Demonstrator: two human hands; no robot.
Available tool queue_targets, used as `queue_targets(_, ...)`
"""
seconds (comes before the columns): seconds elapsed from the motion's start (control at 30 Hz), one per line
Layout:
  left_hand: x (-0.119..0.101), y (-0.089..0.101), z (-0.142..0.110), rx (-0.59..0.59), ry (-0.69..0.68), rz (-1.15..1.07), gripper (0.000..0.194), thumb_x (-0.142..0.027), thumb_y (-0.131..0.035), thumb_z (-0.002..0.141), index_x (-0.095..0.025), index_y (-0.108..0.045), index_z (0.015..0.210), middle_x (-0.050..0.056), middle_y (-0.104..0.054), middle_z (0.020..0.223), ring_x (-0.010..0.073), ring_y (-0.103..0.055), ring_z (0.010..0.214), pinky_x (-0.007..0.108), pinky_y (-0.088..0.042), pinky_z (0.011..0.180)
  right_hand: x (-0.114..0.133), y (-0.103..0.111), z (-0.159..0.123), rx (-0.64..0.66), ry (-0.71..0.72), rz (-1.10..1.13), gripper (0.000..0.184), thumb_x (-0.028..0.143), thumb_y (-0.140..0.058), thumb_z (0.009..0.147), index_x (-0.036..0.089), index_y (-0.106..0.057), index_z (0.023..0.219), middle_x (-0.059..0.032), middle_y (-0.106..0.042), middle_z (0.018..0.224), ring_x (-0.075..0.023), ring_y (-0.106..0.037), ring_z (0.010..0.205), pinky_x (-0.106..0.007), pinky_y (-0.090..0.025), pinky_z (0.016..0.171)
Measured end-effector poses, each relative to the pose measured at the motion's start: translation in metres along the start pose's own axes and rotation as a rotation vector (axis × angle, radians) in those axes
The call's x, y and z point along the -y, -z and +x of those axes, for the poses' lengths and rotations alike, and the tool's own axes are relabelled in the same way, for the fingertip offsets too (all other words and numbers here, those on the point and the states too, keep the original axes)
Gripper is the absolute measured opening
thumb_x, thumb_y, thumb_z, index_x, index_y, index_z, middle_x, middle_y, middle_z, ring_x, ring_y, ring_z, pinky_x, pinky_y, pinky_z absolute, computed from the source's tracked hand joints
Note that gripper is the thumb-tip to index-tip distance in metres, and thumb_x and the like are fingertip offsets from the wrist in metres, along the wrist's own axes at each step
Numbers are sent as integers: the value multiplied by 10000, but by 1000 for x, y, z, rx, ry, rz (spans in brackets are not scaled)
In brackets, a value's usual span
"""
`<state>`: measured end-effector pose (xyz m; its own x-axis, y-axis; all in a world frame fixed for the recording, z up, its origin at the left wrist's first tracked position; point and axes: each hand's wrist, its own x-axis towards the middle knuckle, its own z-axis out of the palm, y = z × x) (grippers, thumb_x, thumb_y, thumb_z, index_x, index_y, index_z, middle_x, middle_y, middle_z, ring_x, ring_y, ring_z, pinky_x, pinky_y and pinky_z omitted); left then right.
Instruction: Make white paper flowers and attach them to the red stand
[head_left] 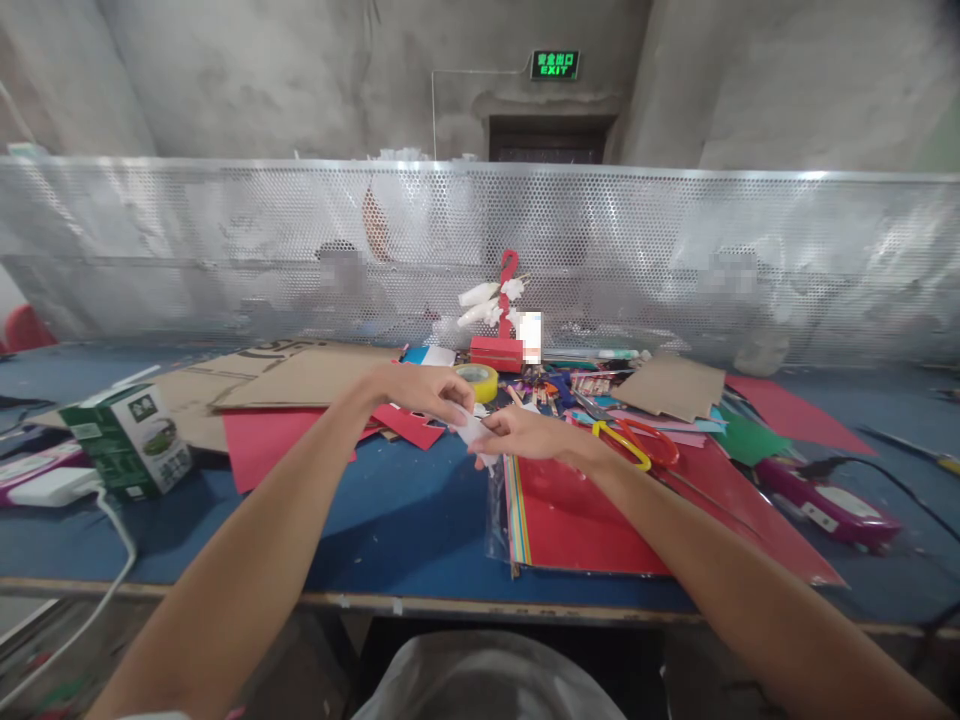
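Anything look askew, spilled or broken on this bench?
No spill or breakage I can make out. Just untidy: a jumble of small items beside the yellow tape roll, scissors slantwise on overlapping papers. The white piece in the left hand and right hand is too small to judge.

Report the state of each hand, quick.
Left hand: closed, fingertips pinching a thin white piece.
Right hand: closed, fingertips holding the same white piece.

Head-worn view, facing forward and down, close to blue table [405,545]
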<state>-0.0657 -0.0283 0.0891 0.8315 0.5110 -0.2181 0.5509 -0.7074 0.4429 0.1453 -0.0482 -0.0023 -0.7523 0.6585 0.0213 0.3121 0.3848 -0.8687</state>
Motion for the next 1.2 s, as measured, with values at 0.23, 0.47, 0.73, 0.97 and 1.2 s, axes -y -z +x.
queue_targets(0.23,8,1,0,54,52,-12,275,-433,-596,810,-179,-630,909,8,-591,737,113,-494,609,225,-345,558,1,1,1,5,14,-7,225,331,-641,837,109,-671,860,-89,-729,810,-147,-642,693,-270,-465,689)
queue_targets(0.47,19,-1,4,84,68,-61,290,-450,-609,800,-189,-636,923,24,-630,770,131,-535,640,229,-367,578,-6,4,0,-52,28,-68,255,363,-601,862,121,-683,850,-82,-732,842,-150,-639,700,-265,-471,685)
queue_targets(0.73,20,0,5,36,44,-61,297,-457,-587,819,-182,-620,927,3,-592,759,113,-487,626,225,-340,569,-2,10,0,-178,92,-197,288,382,-541,905,135,-662,821,-49,-676,759,-113,-544,609,-238,-386,591)
queue_targets(0.97,21,-1,6,-11,40,-85,295,-464,-567,832,-182,-601,908,11,-570,752,115,-502,622,230,-358,572,8,12,-6,-192,55,-268,244,342,-542,895,133,-653,837,-34,-645,760,-119,-529,639,-247,-373,601)
queue_targets(1.2,21,-12,23,-81,-6,-96,331,-472,-590,814,-167,-624,938,26,-559,746,118,-478,604,244,-316,533,19,29,-27,-105,-40,-372,394,351,-649,821,164,-587,1162,-84,-634,1070,-179,-575,859,-287,-440,729)
